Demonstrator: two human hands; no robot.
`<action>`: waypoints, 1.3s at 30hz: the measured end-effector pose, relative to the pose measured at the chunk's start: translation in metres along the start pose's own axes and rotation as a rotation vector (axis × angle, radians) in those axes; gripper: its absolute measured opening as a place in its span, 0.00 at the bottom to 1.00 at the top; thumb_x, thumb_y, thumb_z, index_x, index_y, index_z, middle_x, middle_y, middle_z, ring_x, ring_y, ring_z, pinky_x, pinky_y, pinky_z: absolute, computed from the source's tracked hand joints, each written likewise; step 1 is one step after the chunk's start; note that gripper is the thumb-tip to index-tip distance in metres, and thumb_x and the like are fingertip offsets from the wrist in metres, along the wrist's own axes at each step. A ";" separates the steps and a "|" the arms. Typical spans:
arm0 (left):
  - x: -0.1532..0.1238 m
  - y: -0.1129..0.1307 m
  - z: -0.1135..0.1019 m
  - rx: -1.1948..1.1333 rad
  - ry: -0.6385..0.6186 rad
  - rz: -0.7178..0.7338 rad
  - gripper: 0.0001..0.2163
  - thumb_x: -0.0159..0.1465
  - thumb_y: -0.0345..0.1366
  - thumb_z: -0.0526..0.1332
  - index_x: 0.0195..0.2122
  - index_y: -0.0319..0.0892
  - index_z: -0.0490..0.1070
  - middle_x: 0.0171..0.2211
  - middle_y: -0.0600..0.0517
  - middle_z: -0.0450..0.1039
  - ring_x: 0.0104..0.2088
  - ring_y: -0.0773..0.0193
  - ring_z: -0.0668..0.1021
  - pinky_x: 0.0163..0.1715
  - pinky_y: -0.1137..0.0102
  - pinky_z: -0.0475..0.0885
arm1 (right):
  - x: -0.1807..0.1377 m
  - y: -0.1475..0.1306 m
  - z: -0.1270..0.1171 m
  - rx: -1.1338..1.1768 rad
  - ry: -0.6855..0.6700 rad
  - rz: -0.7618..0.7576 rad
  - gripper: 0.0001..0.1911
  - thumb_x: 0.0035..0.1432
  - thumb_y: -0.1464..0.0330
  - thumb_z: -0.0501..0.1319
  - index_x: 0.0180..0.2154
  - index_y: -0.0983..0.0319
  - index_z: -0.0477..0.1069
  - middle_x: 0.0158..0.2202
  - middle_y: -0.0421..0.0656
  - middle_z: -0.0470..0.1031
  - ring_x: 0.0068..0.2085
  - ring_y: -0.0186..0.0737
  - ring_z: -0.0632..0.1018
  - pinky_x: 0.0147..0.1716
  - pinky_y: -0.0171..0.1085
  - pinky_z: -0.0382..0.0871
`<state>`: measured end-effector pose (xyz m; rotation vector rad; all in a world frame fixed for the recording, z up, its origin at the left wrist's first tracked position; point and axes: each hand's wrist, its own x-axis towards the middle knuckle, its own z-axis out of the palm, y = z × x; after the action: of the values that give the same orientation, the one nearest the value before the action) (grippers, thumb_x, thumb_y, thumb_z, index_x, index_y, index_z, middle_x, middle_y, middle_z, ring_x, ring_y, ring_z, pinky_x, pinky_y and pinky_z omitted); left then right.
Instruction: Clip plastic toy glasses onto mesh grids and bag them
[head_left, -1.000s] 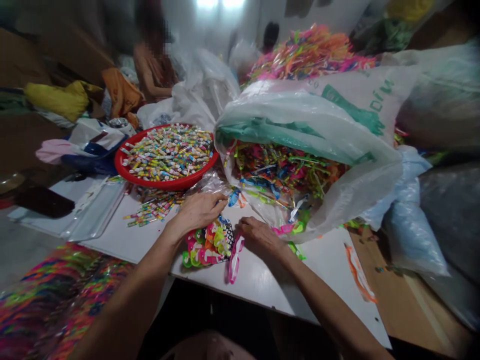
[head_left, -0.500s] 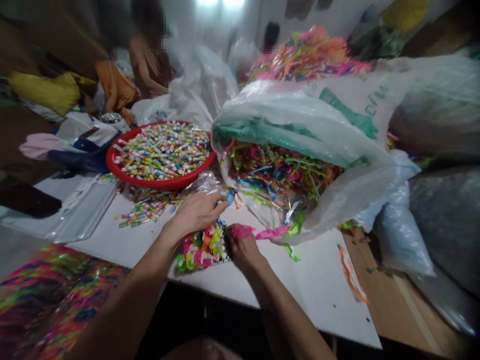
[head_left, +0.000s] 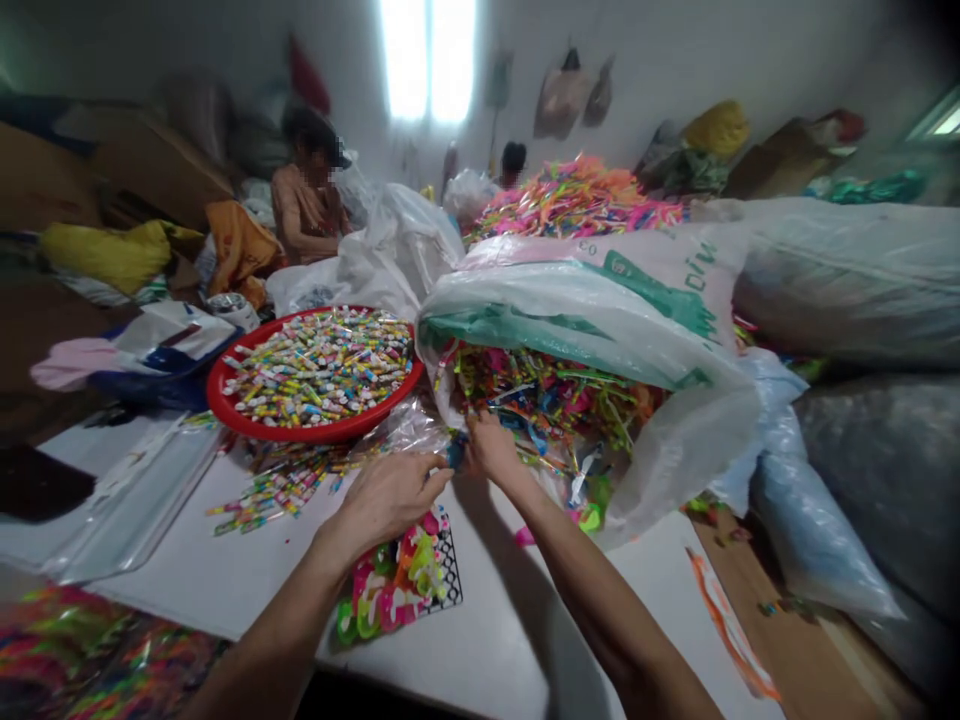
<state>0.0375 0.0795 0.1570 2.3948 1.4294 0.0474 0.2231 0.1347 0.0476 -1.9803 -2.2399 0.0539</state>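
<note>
My left hand (head_left: 394, 495) is closed, thumb and fingers pinching a small blue plastic piece (head_left: 455, 450). Against the other side of this piece, my right hand (head_left: 491, 448) has its fingers curled at the mouth of a big white plastic sack (head_left: 679, 450); its fingertips are partly hidden. Colourful plastic strips (head_left: 555, 390) fill the sack's opening. Below my left hand lies a black grid (head_left: 448, 580) on the table, with pink, green, yellow and orange plastic pieces (head_left: 397, 580) set in rows over most of it.
Left of the sack stands a red basin (head_left: 315, 433) heaped with small printed tubes, more tubes (head_left: 274, 490) spilled below it. Clear plastic sleeves (head_left: 142, 490) lie at the left. An orange strip (head_left: 727, 620) is near the white table's (head_left: 637, 610) right edge. A person (head_left: 304, 205) sits behind.
My right hand has moved away from the grid, up and forward to the blue piece by the sack. A pink strip is no longer in its fingers. The view has tilted up.
</note>
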 end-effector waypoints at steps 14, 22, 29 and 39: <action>0.000 -0.001 0.000 -0.023 -0.024 -0.014 0.21 0.66 0.45 0.44 0.49 0.47 0.72 0.41 0.47 0.78 0.43 0.52 0.78 0.43 0.61 0.69 | -0.089 0.007 0.023 -0.198 -0.089 -0.348 0.11 0.60 0.77 0.52 0.39 0.64 0.72 0.41 0.48 0.72 0.43 0.45 0.70 0.39 0.40 0.64; 0.004 0.004 0.002 0.019 -0.031 -0.045 0.20 0.67 0.45 0.44 0.49 0.47 0.72 0.40 0.48 0.79 0.42 0.54 0.79 0.40 0.64 0.69 | 0.026 -0.019 -0.008 -0.107 0.016 -0.054 0.14 0.62 0.76 0.50 0.48 0.65 0.67 0.44 0.53 0.70 0.45 0.46 0.71 0.37 0.38 0.66; 0.005 0.003 0.003 0.051 -0.026 -0.052 0.21 0.67 0.46 0.43 0.49 0.48 0.72 0.40 0.49 0.79 0.42 0.53 0.79 0.41 0.63 0.69 | 0.027 -0.013 -0.001 -0.123 0.047 -0.225 0.12 0.63 0.73 0.52 0.47 0.63 0.68 0.46 0.50 0.70 0.48 0.45 0.69 0.41 0.40 0.65; 0.003 -0.002 0.004 0.093 -0.030 -0.057 0.24 0.66 0.50 0.42 0.51 0.48 0.71 0.44 0.46 0.77 0.45 0.47 0.78 0.44 0.58 0.69 | -0.155 -0.002 0.023 -0.142 -0.098 -0.320 0.10 0.60 0.76 0.54 0.42 0.62 0.69 0.42 0.47 0.72 0.42 0.44 0.71 0.39 0.40 0.63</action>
<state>0.0381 0.0823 0.1518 2.4158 1.5168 -0.0706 0.2356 -0.0174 0.0114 -1.6872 -2.6633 -0.0478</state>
